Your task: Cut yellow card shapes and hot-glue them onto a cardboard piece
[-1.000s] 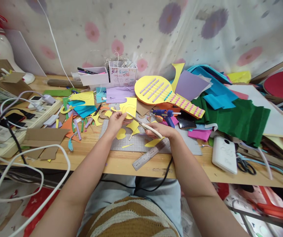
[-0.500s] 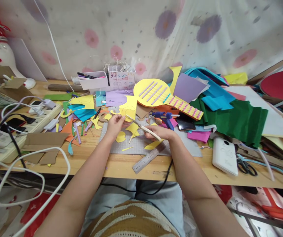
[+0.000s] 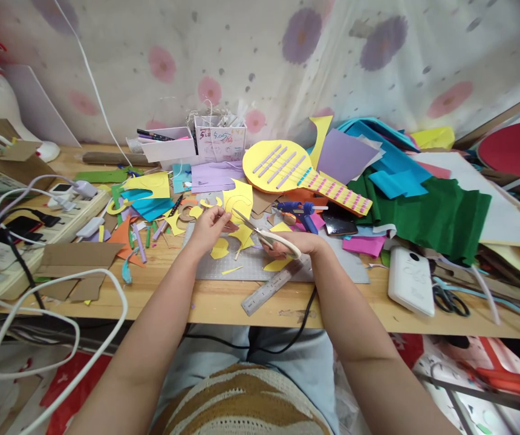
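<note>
Between the thumb and fingers of my left hand (image 3: 212,228) is a piece of yellow paper (image 3: 243,196) with a curved outline drawn on it. My right hand (image 3: 294,240) is closed round the handles of white-handled scissors (image 3: 282,243). Their blades point left and lie at the paper's edge, near my left fingertips. Beneath both hands, yellow offcuts (image 3: 220,248) are strewn over a grey cutting mat (image 3: 332,266). A steel ruler (image 3: 264,293) lies aslant across the mat's front edge. Behind the hands rests a yellow paper guitar (image 3: 282,163) with purple strips.
A blue glue gun (image 3: 299,210) and a dark phone (image 3: 339,222) lie right of the paper. Green crepe paper (image 3: 436,211) and a white power bank (image 3: 410,281) are farther right, beside black scissors (image 3: 453,300). At left are a power strip (image 3: 55,229) and a looped white cable (image 3: 121,290).
The scissors' handles have spread wider and turned slightly, with the blades still at the yellow paper. The whole view has shifted a little; my left hand keeps its pinch.
</note>
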`<state>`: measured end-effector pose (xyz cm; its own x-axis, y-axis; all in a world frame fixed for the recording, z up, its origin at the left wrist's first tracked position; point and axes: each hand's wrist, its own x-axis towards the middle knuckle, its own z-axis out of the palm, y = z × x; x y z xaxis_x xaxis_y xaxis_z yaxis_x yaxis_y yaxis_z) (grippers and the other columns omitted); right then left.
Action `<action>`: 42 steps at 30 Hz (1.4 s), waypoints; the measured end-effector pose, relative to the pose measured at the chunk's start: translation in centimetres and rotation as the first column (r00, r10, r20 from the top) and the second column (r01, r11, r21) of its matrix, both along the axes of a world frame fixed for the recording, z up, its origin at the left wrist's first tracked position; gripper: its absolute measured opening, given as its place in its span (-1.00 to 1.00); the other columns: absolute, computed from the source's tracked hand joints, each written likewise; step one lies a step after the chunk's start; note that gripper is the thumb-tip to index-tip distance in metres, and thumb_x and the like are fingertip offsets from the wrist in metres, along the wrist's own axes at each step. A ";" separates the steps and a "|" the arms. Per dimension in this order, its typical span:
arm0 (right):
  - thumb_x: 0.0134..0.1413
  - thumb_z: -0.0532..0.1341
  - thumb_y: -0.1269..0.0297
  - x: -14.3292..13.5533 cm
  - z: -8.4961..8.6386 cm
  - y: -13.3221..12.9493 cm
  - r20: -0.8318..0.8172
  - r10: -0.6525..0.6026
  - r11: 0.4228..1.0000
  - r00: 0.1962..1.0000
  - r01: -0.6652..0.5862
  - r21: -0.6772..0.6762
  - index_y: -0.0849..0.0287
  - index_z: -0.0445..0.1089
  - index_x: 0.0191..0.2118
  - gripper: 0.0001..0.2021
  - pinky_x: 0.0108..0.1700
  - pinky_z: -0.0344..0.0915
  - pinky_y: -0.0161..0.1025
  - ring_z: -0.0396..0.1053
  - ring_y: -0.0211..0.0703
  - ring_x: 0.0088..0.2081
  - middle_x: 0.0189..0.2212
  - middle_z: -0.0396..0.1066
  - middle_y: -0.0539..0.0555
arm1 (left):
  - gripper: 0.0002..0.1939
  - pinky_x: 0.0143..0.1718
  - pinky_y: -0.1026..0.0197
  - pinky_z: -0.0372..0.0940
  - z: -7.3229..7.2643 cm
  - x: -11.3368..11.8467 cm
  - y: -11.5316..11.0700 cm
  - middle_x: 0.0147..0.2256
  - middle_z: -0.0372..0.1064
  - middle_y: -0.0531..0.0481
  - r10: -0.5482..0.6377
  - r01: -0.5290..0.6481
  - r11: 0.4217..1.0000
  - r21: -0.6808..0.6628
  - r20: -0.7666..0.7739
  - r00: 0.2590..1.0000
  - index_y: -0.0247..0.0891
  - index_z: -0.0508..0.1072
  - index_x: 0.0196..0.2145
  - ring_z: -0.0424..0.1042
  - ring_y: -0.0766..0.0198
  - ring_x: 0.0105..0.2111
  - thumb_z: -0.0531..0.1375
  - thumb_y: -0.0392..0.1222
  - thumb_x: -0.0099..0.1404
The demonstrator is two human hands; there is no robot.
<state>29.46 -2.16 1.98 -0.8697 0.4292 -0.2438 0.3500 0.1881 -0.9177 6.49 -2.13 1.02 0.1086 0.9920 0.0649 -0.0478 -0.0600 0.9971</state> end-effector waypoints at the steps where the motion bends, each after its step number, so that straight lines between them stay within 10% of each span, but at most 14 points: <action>1: -0.10 0.00 -0.33 0.0 0.0 0.0 -0.013 0.004 1.000 1.000 -0.004 -0.021 0.18 0.06 -0.41 -0.44 -0.54 0.05 -0.36 0.02 -0.39 -0.55 -0.58 0.03 -0.09 | -0.65 -0.41 0.13 0.38 -0.1 -0.1 0.0 -0.60 0.38 0.05 -0.012 0.012 1.000 0.001 -0.012 1.000 -0.24 0.25 -0.51 0.46 0.23 -0.53 0.24 0.08 0.00; 25: 0.03 0.03 -0.15 -0.3 -0.3 0.1 0.016 0.019 0.998 1.000 -0.020 0.062 0.22 0.13 -0.33 -0.55 -0.51 0.09 -0.37 0.06 -0.38 -0.52 -0.55 0.09 -0.07 | -0.65 -0.47 0.18 0.39 -0.4 0.2 0.1 -0.61 0.34 0.07 -0.001 0.001 1.000 0.016 -0.027 1.000 -0.31 0.29 -0.49 0.45 0.26 -0.59 0.23 0.05 0.05; 42: -0.04 0.04 -0.24 -3.2 0.1 -1.3 0.003 -0.228 0.966 0.974 0.226 0.126 0.18 0.09 -0.33 -0.50 -0.53 0.10 -0.38 0.07 -0.39 -0.54 -0.55 0.08 -0.08 | -0.67 -0.40 0.09 0.40 -0.4 0.4 0.1 -0.58 0.34 0.07 0.080 -0.081 0.996 0.038 0.023 0.997 -0.24 0.24 -0.46 0.46 0.20 -0.51 0.16 0.09 0.11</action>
<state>26.25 -3.50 2.08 -0.7421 0.6425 -0.1909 0.4126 0.2133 -0.8856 6.88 -2.07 0.62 0.0266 0.9942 0.1045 -0.0624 -0.1026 0.9928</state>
